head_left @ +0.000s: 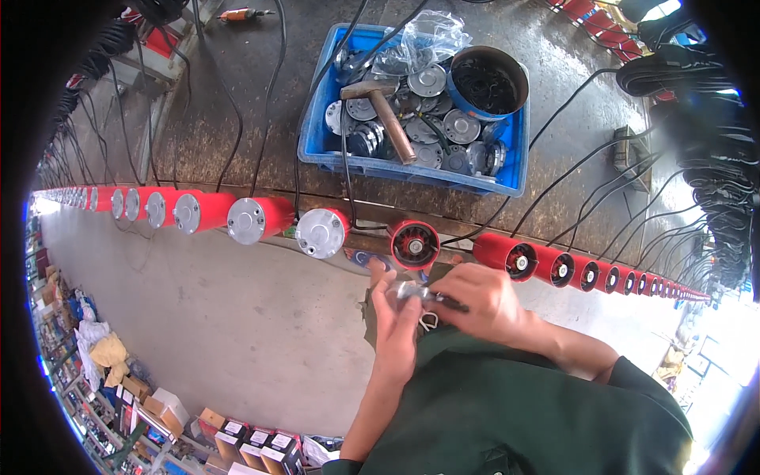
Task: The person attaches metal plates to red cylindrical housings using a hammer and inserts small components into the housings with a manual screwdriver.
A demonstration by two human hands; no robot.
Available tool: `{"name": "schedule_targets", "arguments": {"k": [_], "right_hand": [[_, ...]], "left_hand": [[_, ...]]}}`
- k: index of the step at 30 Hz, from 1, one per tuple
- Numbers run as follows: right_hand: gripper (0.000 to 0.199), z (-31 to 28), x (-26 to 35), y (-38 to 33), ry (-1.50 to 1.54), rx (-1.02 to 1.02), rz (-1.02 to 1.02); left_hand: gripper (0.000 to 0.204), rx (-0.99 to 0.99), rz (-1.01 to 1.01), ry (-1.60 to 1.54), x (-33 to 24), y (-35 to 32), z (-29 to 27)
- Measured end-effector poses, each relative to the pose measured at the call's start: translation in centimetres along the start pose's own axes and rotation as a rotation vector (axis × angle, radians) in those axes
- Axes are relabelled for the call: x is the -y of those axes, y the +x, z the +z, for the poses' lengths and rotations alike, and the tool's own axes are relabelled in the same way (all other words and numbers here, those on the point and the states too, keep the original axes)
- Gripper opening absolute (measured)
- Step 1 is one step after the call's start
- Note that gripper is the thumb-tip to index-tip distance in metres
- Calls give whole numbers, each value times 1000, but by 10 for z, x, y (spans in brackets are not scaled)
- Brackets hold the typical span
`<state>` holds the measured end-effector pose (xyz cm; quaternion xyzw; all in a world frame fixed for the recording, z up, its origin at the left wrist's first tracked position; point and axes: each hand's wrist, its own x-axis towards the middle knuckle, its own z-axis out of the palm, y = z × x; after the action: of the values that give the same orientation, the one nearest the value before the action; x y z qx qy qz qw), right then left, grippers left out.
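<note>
Close to my body, my left hand (393, 321) pinches a small silvery metal part (412, 291), its shape blurred. My right hand (484, 299) meets it from the right, its fingers closed on a slim dark tool (450, 302) that touches or nearly touches the silvery part. The tool's kind is mostly hidden by the fingers. Just beyond my hands, an open red motor housing (415, 244) shows a dark interior with a bright shaft in the middle. To its left is a red housing with a silver end cap (321, 233).
A blue crate (412, 172) on the worn bench (245, 71) holds silver end caps, a hammer (388, 123), a plastic bag (431, 36) and a round tin (488, 79). Red housings line the bench edge, capped leftward, open rightward (511, 257). Black cables run across. An orange-handled tool (245, 14) lies far left.
</note>
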<state>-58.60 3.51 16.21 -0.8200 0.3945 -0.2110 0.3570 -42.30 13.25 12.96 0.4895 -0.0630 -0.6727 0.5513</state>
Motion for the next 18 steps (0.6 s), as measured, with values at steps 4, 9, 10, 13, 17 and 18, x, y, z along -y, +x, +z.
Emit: {"name": "schedule_targets", "arguments": {"k": [4, 9, 10, 13, 17, 18], "right_hand": [[33, -18, -12, 9, 219, 17, 460], [33, -13, -35, 30, 339, 64, 624], [32, -11, -37, 33, 348, 93, 626], [32, -5, -39, 38, 338, 122, 653], [31, -4, -39, 41, 305, 129, 635], [31, -5, -40, 41, 305, 136, 624]], "left_hand": [[66, 100, 183, 350, -9, 14, -8], [95, -16, 745, 1049, -12, 49, -13], [97, 2, 721, 1017, -10, 55, -13], [102, 70, 651, 910, -6, 68, -15], [100, 101, 636, 877, -2, 75, -18], [99, 110, 652, 904, -2, 75, -19]]}}
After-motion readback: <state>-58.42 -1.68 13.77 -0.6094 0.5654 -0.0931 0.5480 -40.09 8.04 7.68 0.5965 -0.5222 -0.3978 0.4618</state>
